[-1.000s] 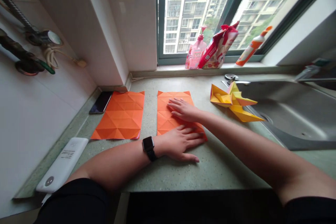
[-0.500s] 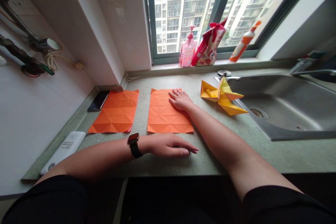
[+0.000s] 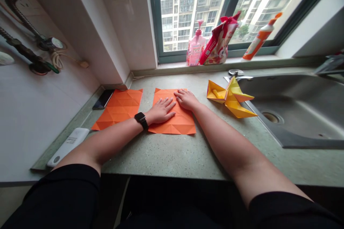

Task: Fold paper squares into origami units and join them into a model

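Observation:
An orange sheet of paper with a grid of straight and diagonal creases lies on the counter in front of me. My left hand, a black watch on its wrist, rests flat on the sheet's left and middle part with fingers spread. Over the upper right part lies my right hand, palm down and fingers stretched out. Neither hand grips anything. A second creased orange sheet lies to the left, partly covered by my left forearm.
A yellow folded paper shape sits right of my hands, beside the steel sink. A dark phone and a white oblong device lie at left. The sill holds a pink pump bottle, a red bag and an orange-white bottle.
My left hand has moved from the counter near the front edge up onto the orange sheet. My right hand stays on the sheet's upper right. The view has shifted slightly.

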### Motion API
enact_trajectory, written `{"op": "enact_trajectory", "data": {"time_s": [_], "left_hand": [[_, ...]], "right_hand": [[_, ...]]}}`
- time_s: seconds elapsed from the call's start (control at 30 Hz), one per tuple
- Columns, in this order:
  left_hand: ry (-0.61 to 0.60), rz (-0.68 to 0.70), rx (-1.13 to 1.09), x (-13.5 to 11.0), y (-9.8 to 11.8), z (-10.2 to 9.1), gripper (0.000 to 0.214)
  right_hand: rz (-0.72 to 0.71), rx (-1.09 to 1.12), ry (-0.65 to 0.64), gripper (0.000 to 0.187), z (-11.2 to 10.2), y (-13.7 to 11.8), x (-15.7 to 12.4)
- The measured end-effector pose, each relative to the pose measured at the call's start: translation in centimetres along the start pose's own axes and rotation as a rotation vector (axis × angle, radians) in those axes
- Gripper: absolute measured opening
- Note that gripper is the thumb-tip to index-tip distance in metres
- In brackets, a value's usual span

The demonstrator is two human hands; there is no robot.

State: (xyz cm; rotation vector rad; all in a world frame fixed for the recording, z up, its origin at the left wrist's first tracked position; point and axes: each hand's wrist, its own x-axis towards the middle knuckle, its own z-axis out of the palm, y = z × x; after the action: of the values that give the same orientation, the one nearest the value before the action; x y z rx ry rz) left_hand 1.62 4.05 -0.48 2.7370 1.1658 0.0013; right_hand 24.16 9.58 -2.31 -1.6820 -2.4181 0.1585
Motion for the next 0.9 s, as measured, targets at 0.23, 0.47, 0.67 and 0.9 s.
{"op": "enact_trajectory", "data": {"time_s": [0.23, 0.47, 0.67, 0.9], "left_hand": [[-0.067, 0.394, -0.069, -4.2, 4.8, 0.9, 0.068], [-0.285, 0.653, -0.450, -7.8, 11.7, -1.3, 0.058], [0.009, 0.599, -0.597, -7.8, 7.4, -3.9, 0.044], [0.119, 0.327, -0.359, -9.8, -2.0, -4.8, 0.084]], "right_hand": [[0.011, 0.015, -0.008, 0.053, -0.1, 0.2, 0.2], [0.012, 0.018, -0.009, 0.054, -0.4, -0.1, -0.2], [0.008, 0.012, -0.007, 0.053, -0.7, -0.1, -0.5], [-0.010, 0.021, 0.006, 0.051, -0.5, 0.2, -0.4]]}}
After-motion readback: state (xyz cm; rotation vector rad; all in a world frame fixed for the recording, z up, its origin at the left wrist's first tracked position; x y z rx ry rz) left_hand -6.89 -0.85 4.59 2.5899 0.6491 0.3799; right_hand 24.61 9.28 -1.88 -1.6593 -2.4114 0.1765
